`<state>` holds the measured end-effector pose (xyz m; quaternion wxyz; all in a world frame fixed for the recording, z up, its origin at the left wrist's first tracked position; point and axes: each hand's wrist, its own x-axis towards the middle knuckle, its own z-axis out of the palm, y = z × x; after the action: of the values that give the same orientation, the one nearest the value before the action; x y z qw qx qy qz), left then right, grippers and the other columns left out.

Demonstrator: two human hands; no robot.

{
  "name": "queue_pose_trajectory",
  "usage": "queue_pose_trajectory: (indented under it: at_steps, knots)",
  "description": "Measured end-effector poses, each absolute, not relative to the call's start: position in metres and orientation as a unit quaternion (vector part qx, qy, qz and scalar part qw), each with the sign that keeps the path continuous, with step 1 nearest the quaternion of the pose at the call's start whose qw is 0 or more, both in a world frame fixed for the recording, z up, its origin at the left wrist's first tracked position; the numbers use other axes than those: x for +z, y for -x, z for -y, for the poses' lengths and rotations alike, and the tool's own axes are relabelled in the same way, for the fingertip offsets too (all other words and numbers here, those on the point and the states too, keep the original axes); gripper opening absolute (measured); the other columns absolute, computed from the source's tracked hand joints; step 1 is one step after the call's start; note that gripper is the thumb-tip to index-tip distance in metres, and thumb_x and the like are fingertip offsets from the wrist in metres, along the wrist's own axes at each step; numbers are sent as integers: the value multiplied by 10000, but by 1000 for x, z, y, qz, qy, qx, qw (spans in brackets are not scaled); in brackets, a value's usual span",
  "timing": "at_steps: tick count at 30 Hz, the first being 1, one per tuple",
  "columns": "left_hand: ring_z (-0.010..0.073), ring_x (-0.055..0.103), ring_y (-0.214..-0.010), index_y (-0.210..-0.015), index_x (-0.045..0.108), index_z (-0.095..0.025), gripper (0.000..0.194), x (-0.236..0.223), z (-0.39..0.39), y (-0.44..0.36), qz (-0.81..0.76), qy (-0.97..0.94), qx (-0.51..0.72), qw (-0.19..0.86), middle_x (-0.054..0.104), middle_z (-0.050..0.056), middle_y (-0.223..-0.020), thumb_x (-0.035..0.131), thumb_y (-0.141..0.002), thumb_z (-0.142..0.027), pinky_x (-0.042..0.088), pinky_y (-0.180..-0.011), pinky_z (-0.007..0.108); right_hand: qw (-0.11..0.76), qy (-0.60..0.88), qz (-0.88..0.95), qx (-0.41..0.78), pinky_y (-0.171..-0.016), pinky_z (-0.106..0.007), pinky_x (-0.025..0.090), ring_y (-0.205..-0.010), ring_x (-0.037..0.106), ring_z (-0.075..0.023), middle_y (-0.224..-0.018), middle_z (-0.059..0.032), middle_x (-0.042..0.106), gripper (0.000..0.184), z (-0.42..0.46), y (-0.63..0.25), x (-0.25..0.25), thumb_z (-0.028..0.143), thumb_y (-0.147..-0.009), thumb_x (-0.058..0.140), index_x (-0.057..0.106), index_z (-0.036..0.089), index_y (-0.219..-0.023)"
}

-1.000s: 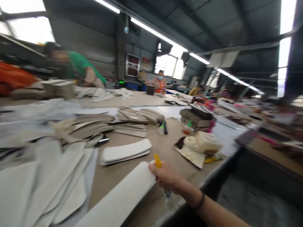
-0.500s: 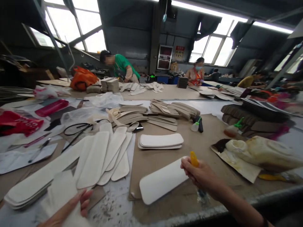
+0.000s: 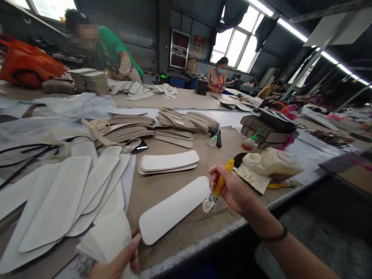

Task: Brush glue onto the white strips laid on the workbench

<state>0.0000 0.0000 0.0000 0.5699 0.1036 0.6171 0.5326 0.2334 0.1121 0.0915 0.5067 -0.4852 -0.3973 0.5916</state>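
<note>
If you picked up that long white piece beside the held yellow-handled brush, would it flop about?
The white piece looks thin, so it is probably light. It lies flat with no visible creases, so it may flex a little rather than flop. Being flat, it would likely slide, not roll.

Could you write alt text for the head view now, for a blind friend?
A right hand grips a yellow-handled brush near one end of a white panel on a brown surface, while the left hand holds a fan of off-white pieces. More pale panels overlap at left; beyond, a person in green bends forward.
</note>
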Motion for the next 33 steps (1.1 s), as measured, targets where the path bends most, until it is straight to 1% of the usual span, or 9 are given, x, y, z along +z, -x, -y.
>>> queue_pose_trajectory:
  at_steps: [2,3,5,7,12,16,23,29,33]
  knots:
    - [97,459,-368,-795,611,-116,472,7,-4,-2,-632,-107,524,561,520,-51,-418,833,-449,-348,403,-369,199,508,496,407,575,-558,-201,440,-616,522,-102,-664,3,550,455,-109,-237,91,609,-688,632,589,156,-708]
    - [99,474,-382,-712,617,-102,399,10,-5,-1,-645,-110,507,561,539,-27,-432,818,-471,-349,419,-388,200,499,507,423,561,-545,-197,441,-630,529,-106,-700,-10,566,478,-108,-237,89,635,-699,605,597,157,-720]
    - [100,505,-415,-569,605,-90,327,16,-8,1,-662,-118,461,579,568,21,-461,777,-526,-365,434,-424,189,467,518,452,556,-446,-181,406,-563,514,-96,-722,-16,576,517,-104,-232,83,675,-712,556,598,161,-749]
    - [93,510,-427,-509,596,-89,318,19,-11,4,-657,-127,425,610,566,37,-461,738,-578,-365,419,-435,172,441,509,453,584,-375,-178,370,-474,486,-82,-693,-9,569,542,-99,-222,76,700,-715,523,579,162,-748]
    - [99,500,-402,-496,592,-97,272,17,-15,9,-656,-117,400,630,544,32,-431,701,-633,-305,409,-421,186,419,470,433,644,-420,-192,435,-489,514,-92,-618,-2,547,564,-89,-184,60,705,-689,550,562,142,-704]
    - [130,552,-453,-535,619,-85,249,16,-13,8,-653,-110,404,631,594,63,-491,700,-641,-296,460,-471,218,369,481,457,651,-450,-196,431,-477,504,-90,-562,21,549,476,-86,-163,46,605,-659,661,530,154,-735]
    - [146,558,-452,-494,607,-81,244,18,-12,6,-643,-102,413,637,582,68,-461,690,-618,-273,483,-473,236,328,545,558,533,-456,-230,405,-463,501,-113,-526,27,543,380,-87,-170,53,532,-693,647,532,173,-743]
    - [145,555,-443,-493,606,-85,232,23,-12,8,-639,-105,414,640,585,58,-461,716,-579,-270,487,-466,238,323,525,574,539,-481,-253,428,-481,520,-128,-550,28,542,326,-77,-160,56,504,-746,601,516,190,-762]
    - [153,575,-460,-505,618,-76,242,21,-10,8,-640,-111,407,643,602,74,-474,700,-614,-276,500,-486,237,322,568,626,426,-498,-270,413,-489,512,-142,-567,21,525,277,-84,-178,44,475,-774,571,519,205,-747]
